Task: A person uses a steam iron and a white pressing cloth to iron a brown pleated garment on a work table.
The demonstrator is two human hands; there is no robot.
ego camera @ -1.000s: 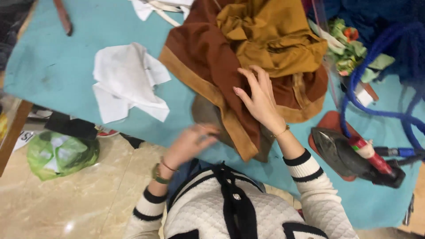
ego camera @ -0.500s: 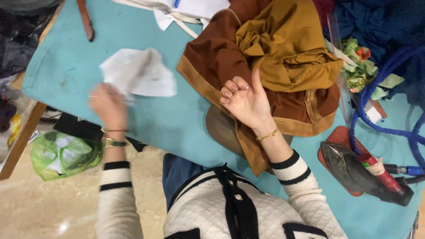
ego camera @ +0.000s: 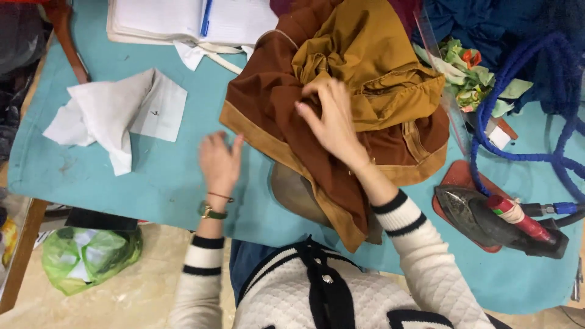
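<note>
The brown garment [ego camera: 286, 122] lies in a heap on the teal tabletop [ego camera: 158, 183], its tan-edged hem hanging over the near edge towards the person. On top of the garment sits a bunched mustard-yellow cloth [ego camera: 372, 67]. The right hand [ego camera: 332, 119] rests on the garment where brown and mustard meet, fingers curled down into the folds and gripping a bunch of fabric. The left hand [ego camera: 219, 161] lies just to the left of the garment's tan hem, palm down on the tabletop, fingers loosely spread and holding nothing; its image is slightly blurred. A watch and a thin bracelet show on that wrist.

Well to the left of the garment lies a crumpled white paper [ego camera: 116, 116], partly folded over itself. Behind the garment, at the far edge, an open notebook [ego camera: 183, 21] lies with a blue pen [ego camera: 206, 18] across it. To the right of the garment a dark clothes iron [ego camera: 487, 216] rests on a reddish-brown pad [ego camera: 454, 180], and a thick blue cord [ego camera: 524, 91] loops behind it. Scraps of green fabric [ego camera: 469, 76] lie between the garment and the cord. Below the tabletop, left of the garment, a green plastic bag [ego camera: 88, 256] sits on the floor
</note>
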